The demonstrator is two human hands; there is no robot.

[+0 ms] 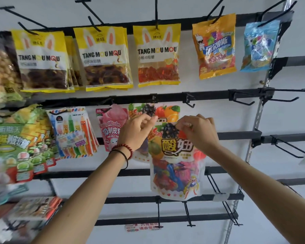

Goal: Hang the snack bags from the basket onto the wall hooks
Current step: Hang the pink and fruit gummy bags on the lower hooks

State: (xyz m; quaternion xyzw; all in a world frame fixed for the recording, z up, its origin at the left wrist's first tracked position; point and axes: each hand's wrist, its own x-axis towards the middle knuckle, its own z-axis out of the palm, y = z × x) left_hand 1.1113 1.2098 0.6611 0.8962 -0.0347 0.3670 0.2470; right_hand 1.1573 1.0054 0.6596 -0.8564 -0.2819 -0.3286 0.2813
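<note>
The left hand (137,131) and right hand (199,132) pinch the candy bag (176,164) by its top edge; its hole, apparently short of the hook (154,99) just above them, could miss, and the bag would drop.

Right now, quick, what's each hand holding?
Left hand: pinched at the top of the fruit candy bag; holding what, cannot tell.
Right hand: closed, pinching that bag's top edge.
</note>
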